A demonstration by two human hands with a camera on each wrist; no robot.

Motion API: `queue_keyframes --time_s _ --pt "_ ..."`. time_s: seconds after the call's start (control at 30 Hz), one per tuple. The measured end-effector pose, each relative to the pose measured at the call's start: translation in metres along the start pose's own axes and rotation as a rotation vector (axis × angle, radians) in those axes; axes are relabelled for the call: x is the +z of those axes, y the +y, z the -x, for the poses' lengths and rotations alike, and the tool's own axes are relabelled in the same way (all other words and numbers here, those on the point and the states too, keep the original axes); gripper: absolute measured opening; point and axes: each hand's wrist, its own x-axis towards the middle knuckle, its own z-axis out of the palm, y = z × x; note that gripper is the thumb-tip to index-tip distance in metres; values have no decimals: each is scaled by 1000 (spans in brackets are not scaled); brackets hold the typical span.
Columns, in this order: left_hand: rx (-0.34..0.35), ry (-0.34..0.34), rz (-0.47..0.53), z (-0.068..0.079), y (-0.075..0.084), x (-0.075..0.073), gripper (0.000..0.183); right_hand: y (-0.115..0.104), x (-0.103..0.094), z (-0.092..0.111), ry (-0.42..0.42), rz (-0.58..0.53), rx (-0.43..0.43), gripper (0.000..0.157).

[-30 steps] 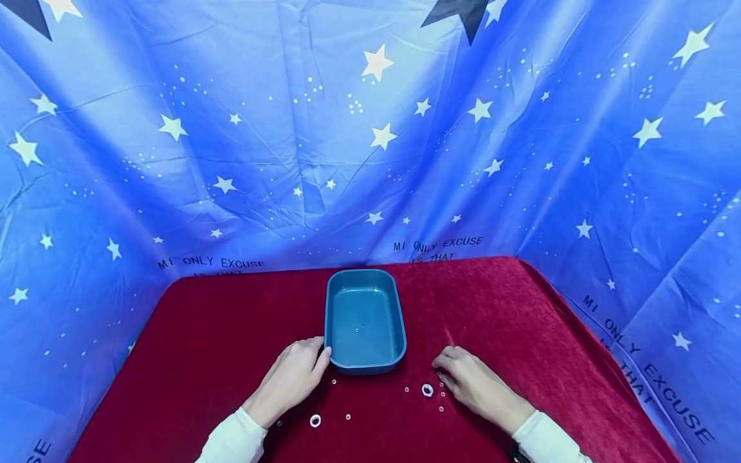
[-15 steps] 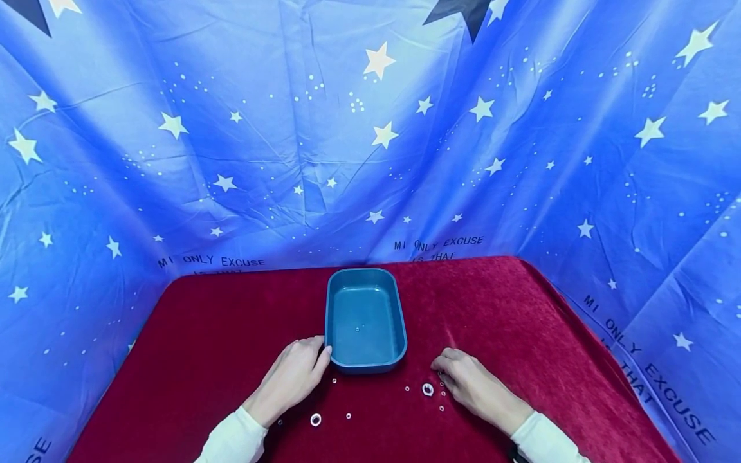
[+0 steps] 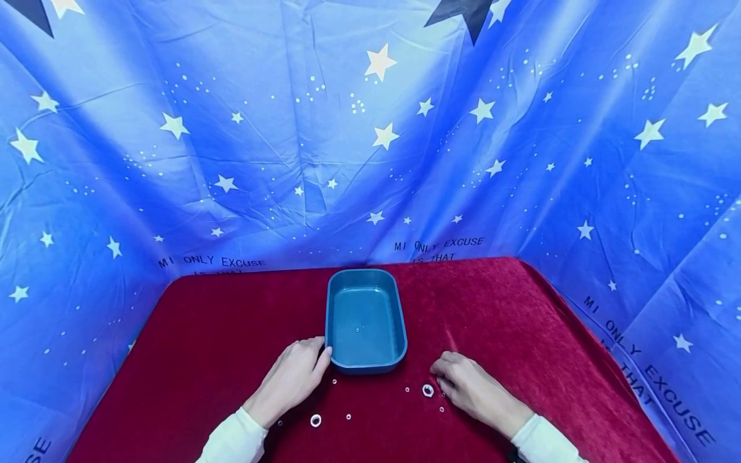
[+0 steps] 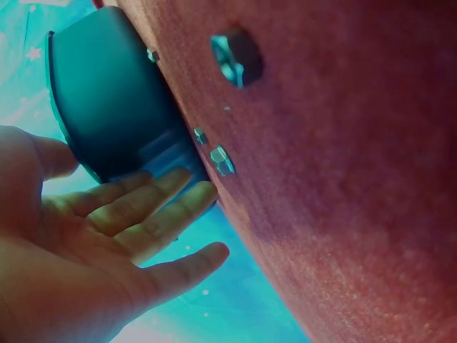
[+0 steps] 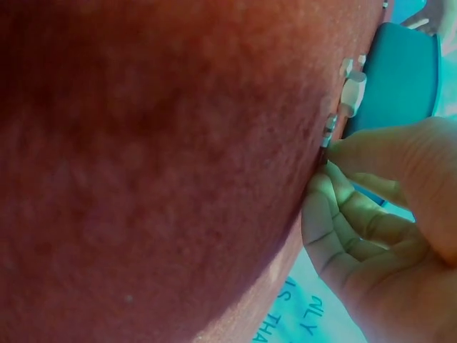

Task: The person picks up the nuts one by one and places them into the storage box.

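A teal rectangular box (image 3: 366, 370) stands on red cloth, with a tiny nut (image 3: 357, 330) on its floor. At its near left corner my left hand (image 3: 292, 372) touches the outside wall; in the left wrist view the fingers (image 4: 161, 221) are straight and spread. To the right of the box, my right hand (image 3: 471, 386) is down at the cloth. Its thumb and forefinger pinch around a small nut, mostly hidden by the fingertips. Close by lie a large hex nut (image 3: 428, 395) and several small nuts, one nearer the person (image 3: 442, 409).
Another large nut (image 3: 315, 426) lies toward the near left, with small nuts (image 3: 348, 417) around it. The red cloth (image 3: 243, 315) covers the table. Behind and at both sides hangs a blue star-printed curtain (image 3: 260, 128).
My right hand has shifted slightly toward the person, and its fingers now cover small nuts that showed before. The left hand and the box have stayed in place.
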Motion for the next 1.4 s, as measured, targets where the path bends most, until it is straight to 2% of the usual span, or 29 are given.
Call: queue_keyframes --time_s 0.2,0.47,0.8,1.0,1.4 --pt "4 4 -1 0 1 -1 19 -6 -2 -2 -7 -11 3 25" --pt "19 17 -12 -1 0 -1 14 -17 -8 -9 -37 -100 46 26" --pt "17 14 1 1 0 -1 20 -27 -15 -17 -36 -88 57 23" --pt "20 20 -6 1 -1 1 21 -29 -17 -21 -11 -67 31 24" --pt "-32 -14 35 2 1 0 27 -32 -19 -32 -15 -76 18 23"
